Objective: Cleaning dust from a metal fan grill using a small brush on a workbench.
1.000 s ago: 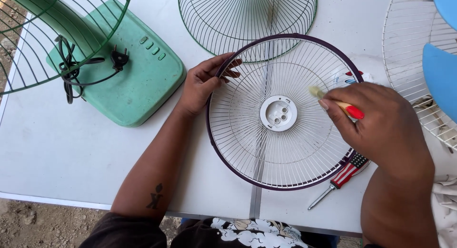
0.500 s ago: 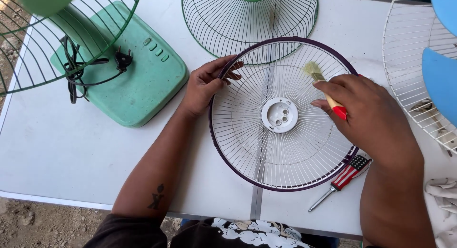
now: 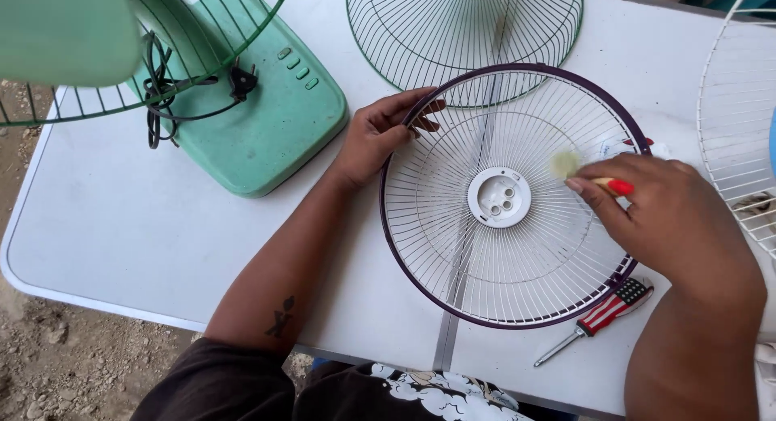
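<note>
white wire fan guard (image 3: 485,251) with purple rim lay flat on bench (image 3: 121,227), centre-right of frame. left hand (image 3: 380,134) closed on upper-left rim. right hand (image 3: 671,219) closed on small brush (image 3: 594,178), bristles on spokes right of hub. risk: guard sliding if left hold slackened. versus half a second earlier: brush lower, nearer hub.

The brush moves in toward the middle.
The right hand (image 3: 671,219) now holds the little brush (image 3: 578,172) lower on the white fan grill (image 3: 485,267), its blurry tip closer to the round hub (image 3: 501,198).
</note>
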